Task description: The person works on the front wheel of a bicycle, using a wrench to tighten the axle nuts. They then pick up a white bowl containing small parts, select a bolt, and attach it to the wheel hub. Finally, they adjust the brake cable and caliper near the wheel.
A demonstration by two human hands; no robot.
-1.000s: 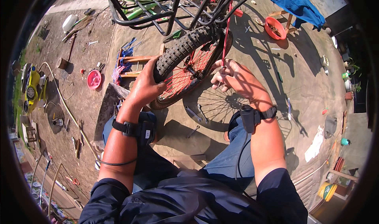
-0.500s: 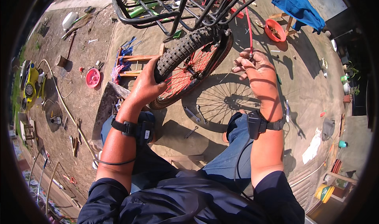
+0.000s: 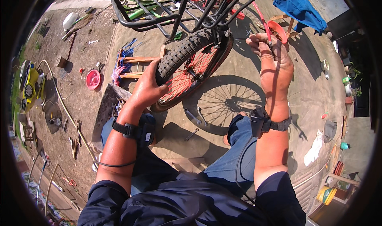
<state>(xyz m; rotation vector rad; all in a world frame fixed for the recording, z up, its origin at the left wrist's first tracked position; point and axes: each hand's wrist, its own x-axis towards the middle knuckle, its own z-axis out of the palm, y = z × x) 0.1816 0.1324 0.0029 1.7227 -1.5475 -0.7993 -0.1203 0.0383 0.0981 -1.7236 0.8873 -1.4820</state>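
Two hands are at work: the left hand [image 3: 149, 83] is clasped partway round a knobby black tyre [image 3: 183, 54]; just right of that grip, red spokes [image 3: 180, 86] fan from a dark hub [image 3: 192, 73]. Farther right, the right hand [image 3: 274, 62] pinches a slim red cable [image 3: 262, 19], which slants up and leftward from the fingers.

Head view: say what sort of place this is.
Likely an outdoor yard, perhaps a home's: sunlit ground strewn with things, wrenches near a bicycle wheel, and a yellow toy car.
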